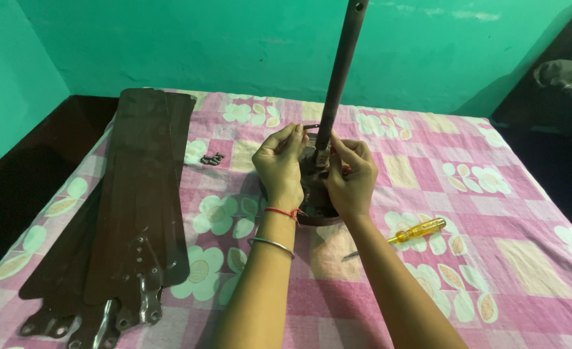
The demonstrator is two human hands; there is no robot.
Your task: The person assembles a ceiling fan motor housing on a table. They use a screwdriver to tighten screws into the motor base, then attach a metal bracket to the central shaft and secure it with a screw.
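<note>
A dark brown fan motor [315,194] with its upright rod [338,77] stands on the bed [493,213] between both hands. Left fingers [292,139] pinch a small metal pin at the rod's base; right fingers [350,152] curl closed around the base. A yellow screwdriver [415,231] lies right of them, fan blades [137,194] far left

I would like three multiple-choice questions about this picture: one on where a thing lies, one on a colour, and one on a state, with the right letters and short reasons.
1. Where do the fan blades lie?
A. left of the hands
B. right of the hands
C. against the wall

2. What colour is the screwdriver handle?
A. red
B. yellow
C. black

3. How does the rod stand?
A. flat on the sheet
B. nearly upright
C. hanging downward

Answers:
1 A: the brown stack rests on the bed sheet at the left.
2 B: the clear yellow handle lies beside the right forearm.
3 B: it rises from the fan motor, where the left hand and right hand grip its base.
</note>
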